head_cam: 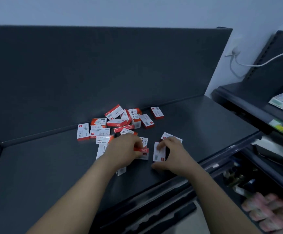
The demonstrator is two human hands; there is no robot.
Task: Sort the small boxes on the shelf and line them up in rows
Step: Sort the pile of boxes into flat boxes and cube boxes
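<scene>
A smooth, matte dark shelf (205, 125) carries a loose heap of small boxes (117, 123). They are flat rectangular cardboard packs printed red and white, lying at all angles near the back panel. In front of the heap, the left hand (127, 149) curls its fingers around a red-edged box (143, 153). Just beside it, the right hand (176, 154) pinches a white-faced box (159, 153) between fingers and thumb.

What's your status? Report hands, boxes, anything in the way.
Left hand grips a box. Right hand grips a second box beside it. Pile unsorted behind, no rows yet. One stray box under left forearm.
</scene>
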